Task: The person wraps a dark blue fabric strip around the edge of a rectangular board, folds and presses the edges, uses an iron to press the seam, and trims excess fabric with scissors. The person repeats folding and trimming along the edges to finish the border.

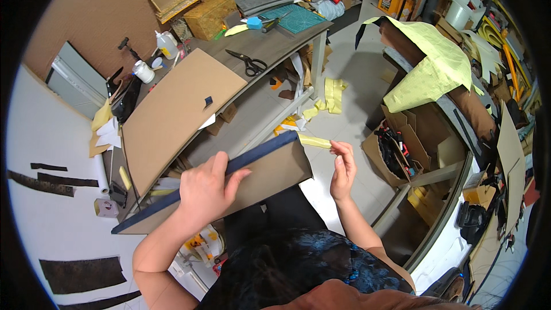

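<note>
The left hand [208,188] gripped the brown, navy-edged board [270,166] tilted below the workbench [270,46], while the right hand [342,169] pinched a yellow backing strip [314,140] at the board's right end.

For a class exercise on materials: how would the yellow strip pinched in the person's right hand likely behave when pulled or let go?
The yellow strip looks thin and papery, so probably floppy and very light. It runs from the board's blue edge to the right hand, so it may be sticky backing. Similar strips lie crumpled on the floor.
</note>
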Tool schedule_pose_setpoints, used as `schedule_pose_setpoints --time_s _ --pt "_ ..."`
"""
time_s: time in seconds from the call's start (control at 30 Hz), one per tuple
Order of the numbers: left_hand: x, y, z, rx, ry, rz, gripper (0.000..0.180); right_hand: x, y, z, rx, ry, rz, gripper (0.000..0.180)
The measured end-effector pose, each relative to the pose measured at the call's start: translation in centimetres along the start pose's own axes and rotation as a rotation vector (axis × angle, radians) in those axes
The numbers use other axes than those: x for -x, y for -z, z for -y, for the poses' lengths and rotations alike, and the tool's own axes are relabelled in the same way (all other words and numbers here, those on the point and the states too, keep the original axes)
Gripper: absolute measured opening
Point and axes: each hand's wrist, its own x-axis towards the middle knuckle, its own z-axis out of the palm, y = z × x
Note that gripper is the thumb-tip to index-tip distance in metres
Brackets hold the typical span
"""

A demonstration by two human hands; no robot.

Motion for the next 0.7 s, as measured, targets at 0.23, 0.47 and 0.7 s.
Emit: schedule_pose_setpoints --time_s 0.23,0.47,0.7 --pt "2.0 4.9 4.2 0.157 0.173 -0.239 0.027 3.1 1.2 -7.5 -0.037 -0.283 -0.561 0.049" --pt "6.5 12.2 7.9 0.459 0.197 -0.765 0.018 -0.7 -7.3 -3.9 -0.455 -0.27 0.251 0.058" --pt "14.0 10.5 15.5 0.8 0.082 -1.097 0.029 -5.4 -13.5 6.0 -0.599 0.156 0.306 0.037"
